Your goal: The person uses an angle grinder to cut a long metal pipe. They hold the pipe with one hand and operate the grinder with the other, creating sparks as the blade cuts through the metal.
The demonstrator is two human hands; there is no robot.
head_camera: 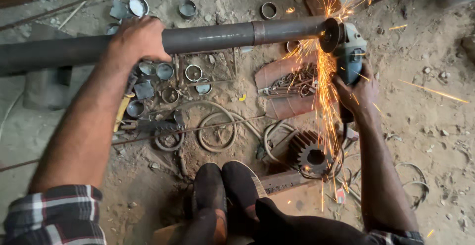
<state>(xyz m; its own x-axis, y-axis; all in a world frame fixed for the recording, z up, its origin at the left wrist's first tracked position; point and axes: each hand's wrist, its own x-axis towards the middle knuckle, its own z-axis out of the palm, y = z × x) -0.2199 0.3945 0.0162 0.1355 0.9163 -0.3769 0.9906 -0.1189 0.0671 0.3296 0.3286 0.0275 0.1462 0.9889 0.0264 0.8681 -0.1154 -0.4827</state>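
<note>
A long dark steel pipe (213, 36) runs across the upper part of the head view, with a collar joint near its right end. My left hand (140, 38) grips it from above, left of the middle. My right hand (357, 92) holds a blue-grey angle grinder (350, 52) upright. The grinder's disc (330, 34) presses against the pipe's right end. Orange sparks (324, 96) stream downward and fan out above the disc.
Dirt floor below holds several short pipe rings (166, 71), a toothed gear (310, 153), wire loops (217, 131), a pile of chain links (292, 82) on a rusty plate and thin rods. My dark shoes (225, 185) sit at bottom centre.
</note>
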